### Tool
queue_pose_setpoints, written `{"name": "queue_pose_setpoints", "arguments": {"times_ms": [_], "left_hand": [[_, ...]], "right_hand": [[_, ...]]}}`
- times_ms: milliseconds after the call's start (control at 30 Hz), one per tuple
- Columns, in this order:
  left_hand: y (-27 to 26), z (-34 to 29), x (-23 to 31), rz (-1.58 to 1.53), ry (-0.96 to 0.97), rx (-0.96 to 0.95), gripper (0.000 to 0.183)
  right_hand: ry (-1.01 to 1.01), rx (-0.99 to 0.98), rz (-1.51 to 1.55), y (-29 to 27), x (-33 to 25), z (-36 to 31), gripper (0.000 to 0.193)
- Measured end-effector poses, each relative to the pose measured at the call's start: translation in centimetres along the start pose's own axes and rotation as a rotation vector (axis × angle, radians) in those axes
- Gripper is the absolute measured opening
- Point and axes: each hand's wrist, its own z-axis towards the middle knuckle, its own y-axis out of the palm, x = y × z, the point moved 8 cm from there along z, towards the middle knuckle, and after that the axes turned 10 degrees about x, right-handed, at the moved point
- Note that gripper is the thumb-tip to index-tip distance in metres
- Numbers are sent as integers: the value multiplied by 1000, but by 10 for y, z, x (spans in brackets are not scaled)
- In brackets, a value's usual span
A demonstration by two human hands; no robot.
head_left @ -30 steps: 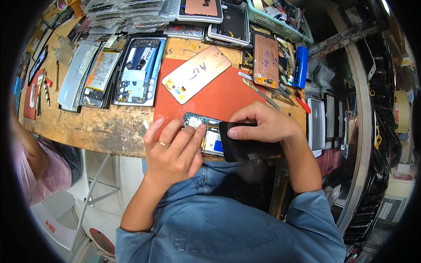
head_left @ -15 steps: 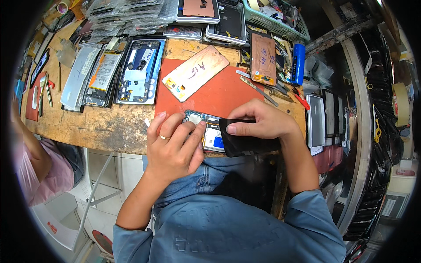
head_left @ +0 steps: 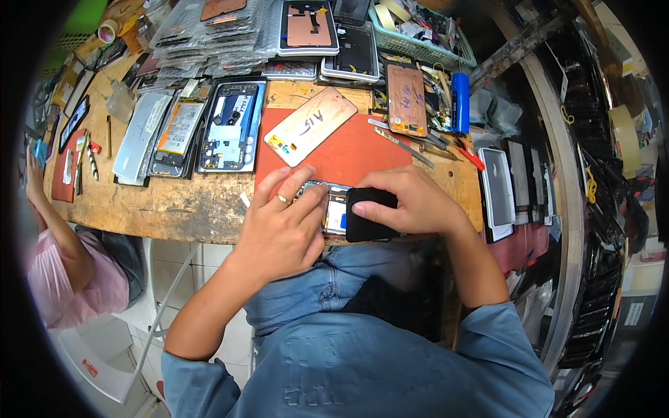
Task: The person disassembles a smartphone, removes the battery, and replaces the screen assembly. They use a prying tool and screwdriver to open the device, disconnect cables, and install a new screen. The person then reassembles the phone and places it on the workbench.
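Observation:
An opened phone lies at the bench's near edge, partly on a red mat. Its white battery area and a bit of circuitry show between my hands. My left hand bends over its left end, fingertips on the far part and thumb along the near side, hiding most of the board. In my right hand is a flat black panel, likely a phone screen, pinched with the thumb on top. The panel covers the right end of the phone; whether the two touch I cannot tell.
Beyond the phone lies a screen panel with a coppery back. Tweezers and red-handled pliers are to the right, near a blue cylinder. Phone parts stand at the left. Another person's arm reaches in at far left.
My left fingers have come down closer together over the board. The black panel in my right hand has turned more upright and shifted slightly left. The whole view has shifted a little.

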Motion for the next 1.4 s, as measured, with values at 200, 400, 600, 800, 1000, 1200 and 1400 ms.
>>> {"name": "queue_pose_setpoints", "arguments": {"times_ms": [200,400,600,800,1000,1200,1400], "left_hand": [[1,4,-10,-96,92,-43,36],[8,16,-13,-163,55,-118,26],[3,-6,-35,-284,-59,-105,43],[6,3,-22,-160,73,-131,37],[0,-6,-36,-259,-61,-41,39],[-1,-19,-13,-134,-25,-27,43],[7,-4,-11,-206,-130,-3,21]], "right_hand": [[-93,166,-244,-1,-18,-25,51],[-152,120,-319,-4,-29,-49,90],[-148,128,-344,-4,-19,-60,97],[-154,125,-304,-4,-10,-53,95],[-187,107,-260,-11,-9,-49,96],[-188,54,-237,-21,1,-37,97],[-183,175,-258,-28,-6,-40,97]]}}
